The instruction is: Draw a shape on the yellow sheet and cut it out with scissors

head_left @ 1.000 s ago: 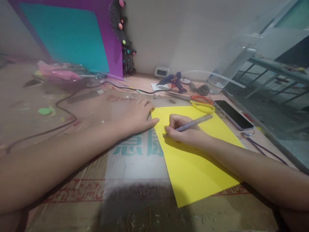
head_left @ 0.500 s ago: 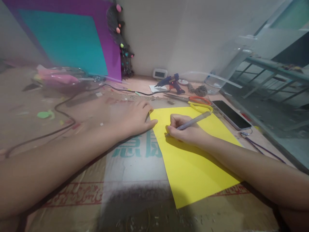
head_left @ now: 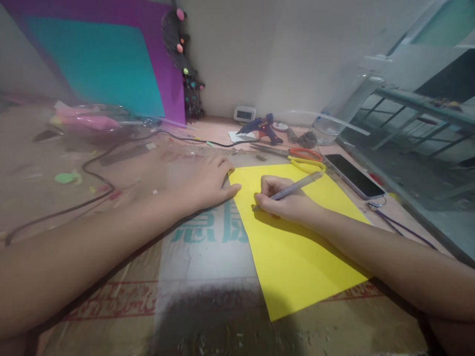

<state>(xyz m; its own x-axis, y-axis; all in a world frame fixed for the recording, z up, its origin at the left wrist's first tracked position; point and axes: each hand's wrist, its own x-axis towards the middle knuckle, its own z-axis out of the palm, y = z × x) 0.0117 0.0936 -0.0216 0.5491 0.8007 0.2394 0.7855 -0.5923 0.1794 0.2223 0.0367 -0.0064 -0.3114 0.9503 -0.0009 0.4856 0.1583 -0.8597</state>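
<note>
A sheet of yellow paper lies aslant on the work surface in front of me. My right hand rests on it, fingers closed round a greyish pen whose tip points down at the paper's left part. At the sheet's upper left corner, my left hand lies flat with its fingers stretched out, thumb and fingertips touching the edge. Any mark under the pen tip is too faint to make out.
Scissors with orange and yellow handles lie just beyond the paper, a phone to their right. Farther back are a glue gun with a dark cord, a small digital clock and grey yarn. A purple and teal board leans at left.
The view has shifted very slightly. My right hand keeps its grip on the pen, its tip a little farther left; my left hand stays at the paper's corner.
</note>
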